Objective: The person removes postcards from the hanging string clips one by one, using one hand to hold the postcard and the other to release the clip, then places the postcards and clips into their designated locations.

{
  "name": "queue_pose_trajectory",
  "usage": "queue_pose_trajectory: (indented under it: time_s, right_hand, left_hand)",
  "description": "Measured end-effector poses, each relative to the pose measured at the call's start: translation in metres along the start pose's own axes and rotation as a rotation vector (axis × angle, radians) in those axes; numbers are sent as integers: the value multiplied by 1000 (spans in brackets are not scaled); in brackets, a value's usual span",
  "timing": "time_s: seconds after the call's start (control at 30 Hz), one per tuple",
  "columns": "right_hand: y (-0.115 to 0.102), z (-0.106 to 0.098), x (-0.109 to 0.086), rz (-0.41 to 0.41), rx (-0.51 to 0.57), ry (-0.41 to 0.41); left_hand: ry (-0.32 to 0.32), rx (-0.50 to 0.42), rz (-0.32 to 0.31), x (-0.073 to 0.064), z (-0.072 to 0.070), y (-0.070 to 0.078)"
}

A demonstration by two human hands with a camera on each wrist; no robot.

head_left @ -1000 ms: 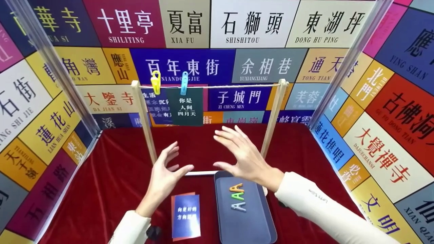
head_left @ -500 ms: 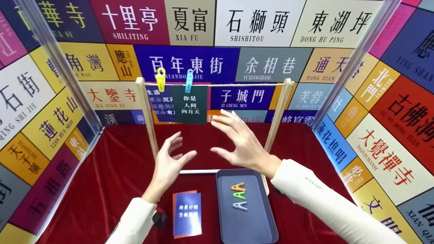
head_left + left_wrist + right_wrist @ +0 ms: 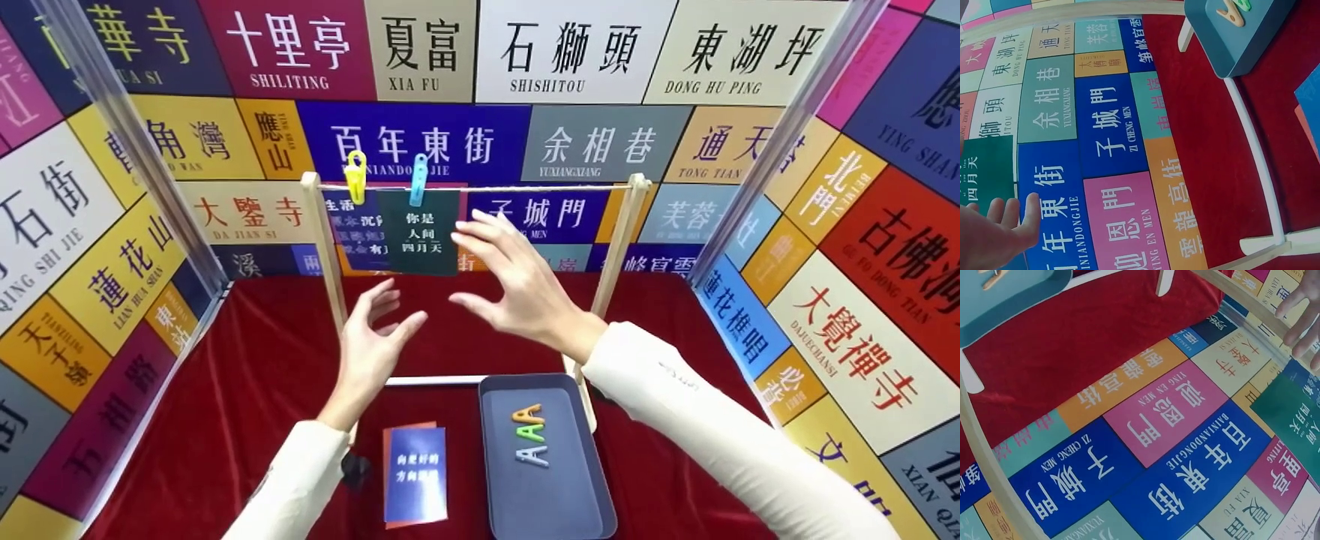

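Observation:
A dark green card [image 3: 424, 256] hangs from a string [image 3: 547, 189] under a blue clothespin [image 3: 418, 180]. To its left, a yellow clothespin [image 3: 356, 178] holds a purple-blue card [image 3: 358, 240], partly hidden behind the green one. My right hand [image 3: 517, 281] is raised, fingers spread; its fingertips overlap the green card's right edge in the head view, and contact cannot be told. Lower and left, my left hand [image 3: 373, 345] is held with thumb apart from fingers and nothing between them. The wrist views show the green card [image 3: 988, 169] near a hand [image 3: 1302, 323].
The string runs between two wooden posts [image 3: 619, 247] on red cloth [image 3: 247, 390]. A dark grey tray [image 3: 551, 495] holds orange, green and grey clothespins [image 3: 531, 455]. Left of it, a blue card [image 3: 415, 499] lies over a reddish card [image 3: 388, 480]. Printed panels [image 3: 412, 142] surround the cloth.
Both hands have risen. The right hand has moved up and left to the green card's right edge. The hanging cards and the clothespins in the tray keep their places; the head view shifted slightly.

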State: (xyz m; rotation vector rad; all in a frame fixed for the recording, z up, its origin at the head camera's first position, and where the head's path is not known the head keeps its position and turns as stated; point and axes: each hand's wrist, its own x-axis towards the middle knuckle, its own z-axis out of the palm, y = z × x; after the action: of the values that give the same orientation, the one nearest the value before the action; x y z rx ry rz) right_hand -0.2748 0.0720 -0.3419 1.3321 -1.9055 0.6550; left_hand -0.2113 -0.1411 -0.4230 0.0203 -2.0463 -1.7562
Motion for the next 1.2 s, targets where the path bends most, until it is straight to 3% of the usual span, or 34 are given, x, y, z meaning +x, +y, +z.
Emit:
queue_pose_trajectory:
  time_s: [0.17, 0.67, 1.2]
  right_hand:
    - [3, 0, 9, -1, -21, -7]
    - [17, -1, 41, 27, -60, 8]
    - [19, 4, 74, 251, -29, -77]
  left_hand:
    - [29, 5, 15, 9, 2, 2]
    - [100, 16, -22, 29, 6, 9]
    - [184, -55, -47, 43, 21, 17]
